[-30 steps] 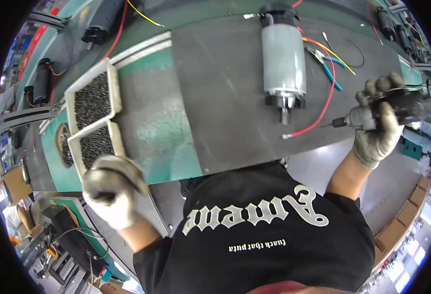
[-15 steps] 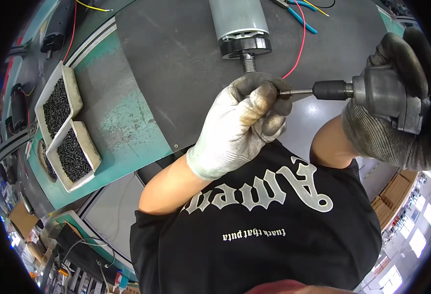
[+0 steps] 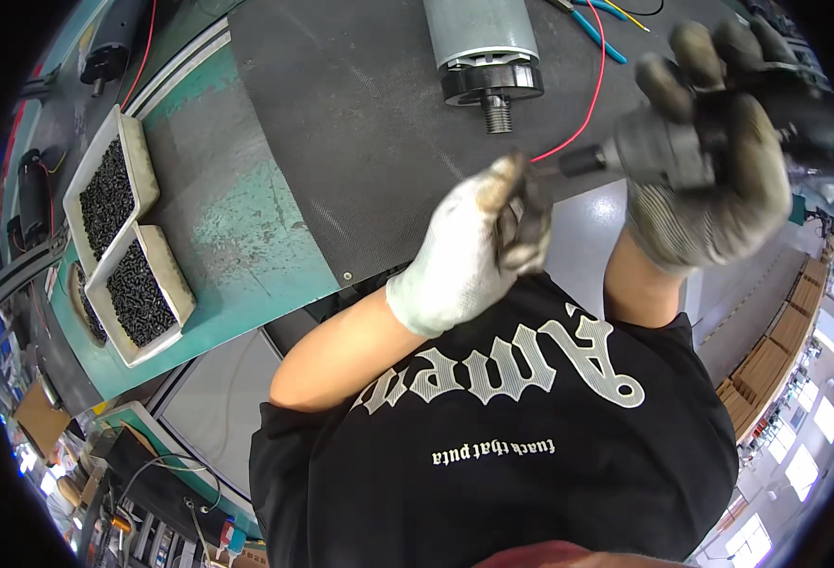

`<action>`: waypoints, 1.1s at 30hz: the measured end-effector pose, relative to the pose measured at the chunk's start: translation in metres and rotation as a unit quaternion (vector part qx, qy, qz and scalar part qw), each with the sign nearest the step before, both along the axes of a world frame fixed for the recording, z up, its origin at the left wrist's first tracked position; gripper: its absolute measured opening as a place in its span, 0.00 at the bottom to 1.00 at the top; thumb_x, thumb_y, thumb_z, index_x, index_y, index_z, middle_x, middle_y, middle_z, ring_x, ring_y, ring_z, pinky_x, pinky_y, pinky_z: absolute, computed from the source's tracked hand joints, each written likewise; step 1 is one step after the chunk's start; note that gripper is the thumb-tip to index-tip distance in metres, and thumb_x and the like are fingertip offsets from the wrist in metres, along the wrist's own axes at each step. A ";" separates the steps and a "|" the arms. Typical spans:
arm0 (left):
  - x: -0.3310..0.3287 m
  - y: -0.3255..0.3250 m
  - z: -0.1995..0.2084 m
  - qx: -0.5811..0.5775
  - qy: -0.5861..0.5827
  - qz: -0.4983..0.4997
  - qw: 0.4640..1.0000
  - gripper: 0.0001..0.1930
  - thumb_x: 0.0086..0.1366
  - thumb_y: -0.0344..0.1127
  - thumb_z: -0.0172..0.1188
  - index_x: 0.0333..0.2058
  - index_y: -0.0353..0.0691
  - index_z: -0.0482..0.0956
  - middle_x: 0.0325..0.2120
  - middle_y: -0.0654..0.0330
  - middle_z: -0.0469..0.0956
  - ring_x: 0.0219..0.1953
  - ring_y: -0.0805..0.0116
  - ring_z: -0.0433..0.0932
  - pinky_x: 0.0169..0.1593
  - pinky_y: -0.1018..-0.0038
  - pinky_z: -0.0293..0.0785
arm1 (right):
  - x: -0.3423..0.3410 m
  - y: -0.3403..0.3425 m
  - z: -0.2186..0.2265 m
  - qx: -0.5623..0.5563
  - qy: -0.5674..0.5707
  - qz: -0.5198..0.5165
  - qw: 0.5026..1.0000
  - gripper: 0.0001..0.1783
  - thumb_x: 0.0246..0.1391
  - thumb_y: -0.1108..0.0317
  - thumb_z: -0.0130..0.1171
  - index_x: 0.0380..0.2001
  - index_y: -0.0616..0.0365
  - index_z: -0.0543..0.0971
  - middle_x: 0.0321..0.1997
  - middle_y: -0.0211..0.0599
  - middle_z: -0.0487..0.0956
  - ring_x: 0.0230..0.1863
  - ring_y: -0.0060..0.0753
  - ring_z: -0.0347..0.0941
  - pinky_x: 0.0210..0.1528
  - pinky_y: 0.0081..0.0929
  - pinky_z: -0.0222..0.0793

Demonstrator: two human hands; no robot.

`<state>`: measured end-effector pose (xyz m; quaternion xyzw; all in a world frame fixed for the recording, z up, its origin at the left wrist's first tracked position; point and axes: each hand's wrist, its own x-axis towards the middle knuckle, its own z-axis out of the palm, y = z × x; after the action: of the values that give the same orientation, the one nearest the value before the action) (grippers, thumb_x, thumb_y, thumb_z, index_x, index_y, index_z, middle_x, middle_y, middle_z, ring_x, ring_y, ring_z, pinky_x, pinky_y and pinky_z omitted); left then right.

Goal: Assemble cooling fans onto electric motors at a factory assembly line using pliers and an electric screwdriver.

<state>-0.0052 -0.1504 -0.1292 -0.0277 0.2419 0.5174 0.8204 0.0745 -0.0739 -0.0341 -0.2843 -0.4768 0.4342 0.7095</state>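
My right hand [image 3: 710, 213], in a dirty grey glove, is wrapped round a power screwdriver [image 3: 661, 150], some fingers raised above its body. Tool and hand are blurred. The screwdriver lies level, its black chuck and bit pointing left at the fingertips of my left hand [image 3: 464, 241]. That hand wears a white glove with soiled fingertips, its fingers closed at the bit's tip. Whatever is pinched there is too small and blurred to make out. Just beyond my left hand, a grey cylindrical motor [image 3: 483, 33] with a black end ring and threaded shaft lies on a dark mat [image 3: 341, 114].
Two white bins [image 3: 142, 166] of small black screws stand at the left on the green bench [image 3: 246, 246]. Blue-handled pliers [image 3: 599, 38] and a red wire [image 3: 599, 90] lie right of the motor. More dark motors [image 3: 109, 47] sit at the far left.
The screwdriver and my right hand have shifted left and its fingers have changed position. My left hand has moved slightly right and down, away from the motor's shaft.
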 end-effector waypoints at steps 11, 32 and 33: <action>-0.011 0.031 -0.016 0.004 0.026 0.110 0.994 0.14 0.74 0.41 0.48 0.49 0.37 0.70 0.39 0.59 0.77 0.31 0.70 0.75 0.35 0.74 0.72 | 0.006 0.043 -0.037 0.049 0.056 0.081 0.994 0.27 0.54 0.73 0.58 0.57 0.60 0.64 0.46 0.38 0.71 0.43 0.33 0.69 0.36 0.26 0.71; -0.015 0.030 -0.023 0.029 -0.018 0.056 0.998 0.10 0.74 0.40 0.47 0.45 0.40 0.69 0.36 0.60 0.76 0.33 0.74 0.76 0.38 0.77 0.75 | 0.063 0.057 -0.060 -0.031 0.031 0.291 0.956 0.16 0.59 0.71 0.47 0.49 0.67 0.70 0.41 0.53 0.74 0.43 0.44 0.74 0.48 0.51 0.77; -0.016 0.029 -0.025 0.045 -0.033 0.052 0.997 0.10 0.74 0.40 0.47 0.45 0.40 0.70 0.37 0.59 0.76 0.34 0.74 0.78 0.40 0.79 0.77 | 0.059 0.056 -0.060 -0.022 0.023 0.277 0.960 0.16 0.59 0.71 0.47 0.49 0.67 0.71 0.40 0.53 0.74 0.42 0.45 0.74 0.48 0.51 0.77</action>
<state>-0.0213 -0.1213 -0.1544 -0.0206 0.1889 0.5689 0.8002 0.1337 -0.0175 -0.0946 -0.1466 -0.5106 0.6310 0.5654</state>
